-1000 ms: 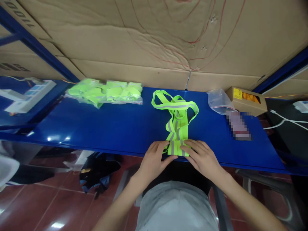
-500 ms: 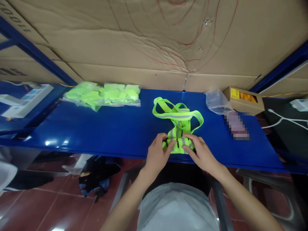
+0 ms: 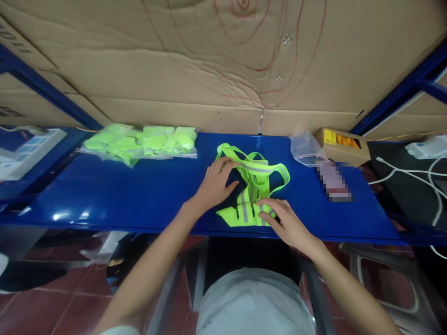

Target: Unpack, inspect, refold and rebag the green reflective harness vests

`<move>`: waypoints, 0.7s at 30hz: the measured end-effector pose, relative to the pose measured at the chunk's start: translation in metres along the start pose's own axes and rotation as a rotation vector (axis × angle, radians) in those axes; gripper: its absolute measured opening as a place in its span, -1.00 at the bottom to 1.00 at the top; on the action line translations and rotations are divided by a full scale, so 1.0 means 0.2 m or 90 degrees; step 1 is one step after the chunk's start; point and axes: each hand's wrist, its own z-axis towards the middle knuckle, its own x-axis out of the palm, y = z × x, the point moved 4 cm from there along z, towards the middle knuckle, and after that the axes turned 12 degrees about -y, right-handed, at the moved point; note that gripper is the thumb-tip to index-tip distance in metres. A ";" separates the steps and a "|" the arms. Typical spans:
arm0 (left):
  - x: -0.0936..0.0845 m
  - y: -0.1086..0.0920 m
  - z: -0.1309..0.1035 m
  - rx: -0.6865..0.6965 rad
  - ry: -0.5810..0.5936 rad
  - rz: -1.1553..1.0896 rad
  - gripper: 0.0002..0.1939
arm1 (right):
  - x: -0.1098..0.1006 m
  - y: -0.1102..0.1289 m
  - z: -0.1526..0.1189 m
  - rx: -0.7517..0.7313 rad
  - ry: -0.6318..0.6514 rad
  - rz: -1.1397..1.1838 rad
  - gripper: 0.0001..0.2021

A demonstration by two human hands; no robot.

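A neon-yellow reflective strap harness (image 3: 248, 211) with grey stripes lies on the blue table (image 3: 157, 195), its folded part near the front edge and its loops spread behind. My left hand (image 3: 217, 182) is at the left loop, fingers apart, fingertips touching the strap; it grips nothing that I can see. My right hand (image 3: 284, 221) has its thumb and fingers on the right end of the folded part, holding it. The left end of that part lies loose and slants out on the table.
Clear bags of neon-yellow straps (image 3: 169, 141) lie at the back left. At the back right are an empty clear bag (image 3: 305, 148), a cardboard box (image 3: 344, 145) and a pixelated flat object (image 3: 333, 181). A power strip (image 3: 35, 153) sits far left; cardboard (image 3: 195, 70) stands behind.
My left hand has let go of the folded part and moved up and left to the loop. The left end of the folded part has opened out. My right hand stays on the right end.
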 end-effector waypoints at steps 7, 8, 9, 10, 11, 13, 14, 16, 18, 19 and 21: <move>0.00 0.12 0.40 0.076 0.086 0.030 -0.64 | -0.05 0.00 0.02 -0.006 0.060 0.021 -0.72; -0.02 0.15 0.45 0.046 0.109 -0.011 -0.69 | -0.06 0.00 0.02 -0.006 0.065 0.029 -0.72; -0.04 0.18 0.51 0.019 0.117 -0.035 -0.72 | -0.07 0.00 0.02 -0.005 0.068 0.036 -0.71; -0.06 0.20 0.57 0.000 0.111 -0.035 -0.75 | -0.07 0.00 0.02 -0.005 0.072 0.042 -0.71; -0.09 0.22 0.62 -0.014 0.095 -0.016 -0.77 | -0.08 0.00 0.02 -0.005 0.074 0.046 -0.72; -0.12 0.24 0.71 -0.030 0.067 0.048 -0.78 | -0.08 0.00 0.02 -0.005 0.076 0.052 -0.72; -0.14 0.24 0.75 -0.037 0.052 0.085 -0.77 | -0.07 0.00 0.02 -0.004 0.075 0.053 -0.72; -0.15 0.22 0.81 -0.048 0.021 0.143 -0.72 | -0.07 -0.01 0.02 0.000 0.072 0.057 -0.72; -0.17 0.18 0.86 -0.065 -0.031 0.176 -0.67 | -0.07 -0.01 0.02 0.005 0.081 0.064 -0.72; -0.19 0.16 0.89 -0.079 -0.062 0.187 -0.66 | -0.07 -0.01 0.02 0.008 0.089 0.068 -0.72; -0.22 0.14 0.93 -0.122 -0.126 0.213 -0.65 | -0.07 -0.01 0.02 0.009 0.108 0.078 -0.72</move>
